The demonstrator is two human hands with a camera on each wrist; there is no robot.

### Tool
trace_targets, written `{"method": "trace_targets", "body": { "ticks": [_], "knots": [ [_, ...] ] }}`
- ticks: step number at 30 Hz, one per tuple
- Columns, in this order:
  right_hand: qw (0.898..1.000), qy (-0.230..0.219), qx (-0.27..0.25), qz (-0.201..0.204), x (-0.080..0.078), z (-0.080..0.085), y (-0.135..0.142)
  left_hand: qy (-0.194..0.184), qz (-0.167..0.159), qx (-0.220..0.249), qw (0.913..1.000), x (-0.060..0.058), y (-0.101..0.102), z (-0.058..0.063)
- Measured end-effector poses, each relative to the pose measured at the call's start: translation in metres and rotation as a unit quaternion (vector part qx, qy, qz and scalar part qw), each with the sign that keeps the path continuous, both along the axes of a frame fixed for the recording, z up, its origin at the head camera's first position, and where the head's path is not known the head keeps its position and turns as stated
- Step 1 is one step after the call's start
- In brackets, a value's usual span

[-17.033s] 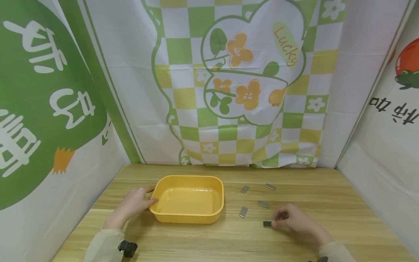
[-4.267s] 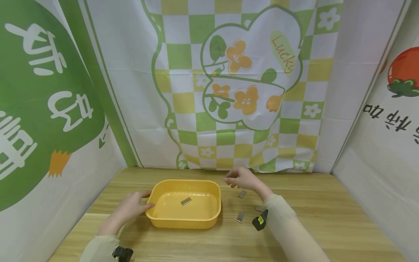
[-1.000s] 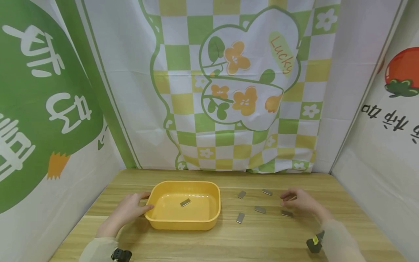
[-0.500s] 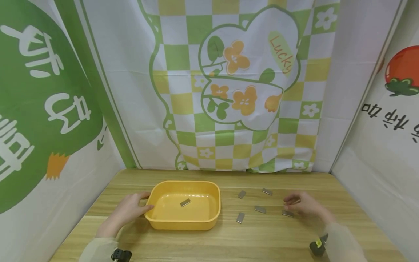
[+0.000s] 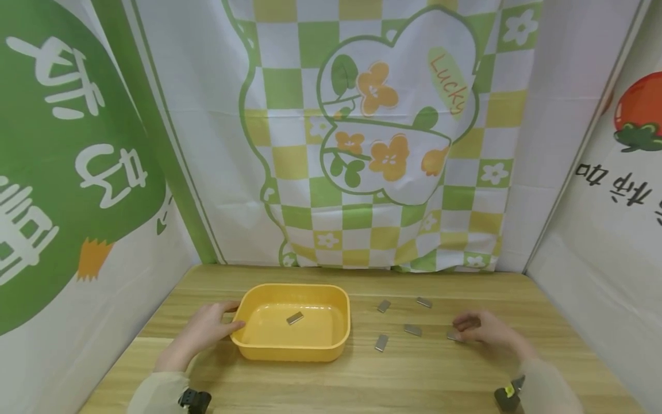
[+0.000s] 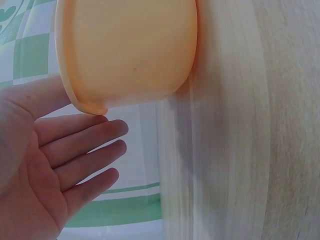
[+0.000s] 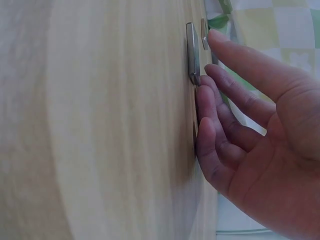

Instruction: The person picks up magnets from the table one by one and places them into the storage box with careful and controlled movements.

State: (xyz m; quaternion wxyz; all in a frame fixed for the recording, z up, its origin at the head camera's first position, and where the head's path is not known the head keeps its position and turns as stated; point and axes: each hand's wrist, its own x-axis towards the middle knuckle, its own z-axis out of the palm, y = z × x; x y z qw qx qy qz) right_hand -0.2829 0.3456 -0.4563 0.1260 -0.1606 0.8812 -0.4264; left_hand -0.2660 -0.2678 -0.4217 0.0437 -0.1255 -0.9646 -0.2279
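Note:
In the head view a yellow rectangular plastic basin [image 5: 291, 353] stands left of centre, with one small flat silver-grey rectangular block [image 5: 295, 318] inside. My left hand [image 5: 204, 330] holds its left end, thumb over the rim and the other fingers outside, fairly straight. Right of centre, my right hand [image 5: 486, 330] is low over the table beside another silver-grey block [image 5: 452, 334], partly hidden by the fingers. In the right wrist view the fingertips lie close to the lower end of that block [image 7: 192, 52]; the thumb stands apart from it.
Between the basin and my right hand, several like blocks lie spread: one block [image 5: 383, 306], a second block [image 5: 424, 302], a third block [image 5: 412, 329] and a nearer block [image 5: 381, 343]. Fabric curtains [image 5: 393, 230] rise at the wooden table's [image 5: 331, 388] back and sides.
Since the first frame, one block has come to lie in the basin. My right hand, earlier at the back by the basin, has moved right, then slightly towards me onto the rightmost block.

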Motion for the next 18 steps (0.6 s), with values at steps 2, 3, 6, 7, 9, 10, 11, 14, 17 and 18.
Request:
{"method": "trace_targets", "body": {
  "ticks": [2, 3, 6, 7, 9, 10, 11, 14, 17, 18],
  "knots": [
    [1.000, 0.006, 0.003, 0.003, 0.0005, -0.0002, 0.0004, 0.001, 0.000, -0.001, 1.0000, -0.0006, 0.0000, 0.0006],
    [1.000, 0.006, 0.004, 0.003, 0.0006, -0.0003, 0.0006, 0.001, 0.000, -0.001, 1.0000, -0.0006, -0.0001, 0.0009],
    [1.000, 0.005, 0.001, 0.003, 0.0012, -0.0019, 0.0020, -0.001, 0.000, 0.000, 1.0000, -0.0008, -0.0001, 0.0009],
    [1.000, 0.003, -0.003, 0.003, 0.0013, -0.0025, 0.0026, -0.002, 0.000, 0.001, 1.0000, -0.0008, -0.0002, 0.0009],
    [1.000, -0.004, -0.009, -0.001, 0.0014, -0.0034, 0.0033, -0.005, 0.000, 0.003, 1.0000, -0.0006, -0.0003, 0.0009],
    [1.000, -0.009, -0.014, -0.004, 0.0016, -0.0037, 0.0036, -0.006, 0.001, 0.003, 1.0000, -0.0006, -0.0003, 0.0009],
    [1.000, -0.015, -0.019, -0.006, 0.0019, -0.0038, 0.0037, -0.006, 0.001, 0.003, 1.0000, -0.0006, -0.0003, 0.0009],
    [0.999, -0.032, -0.030, -0.018, 0.0030, -0.0037, 0.0031, -0.007, 0.001, 0.003, 1.0000, -0.0005, -0.0003, 0.0009],
    [0.998, -0.047, -0.041, -0.030, 0.0049, -0.0028, 0.0015, -0.009, 0.002, 0.004, 1.0000, -0.0006, -0.0002, 0.0008],
    [0.997, -0.053, -0.046, -0.035, 0.0058, -0.0026, 0.0008, -0.010, 0.002, 0.004, 0.9999, -0.0005, -0.0001, 0.0008]
  ]
}}
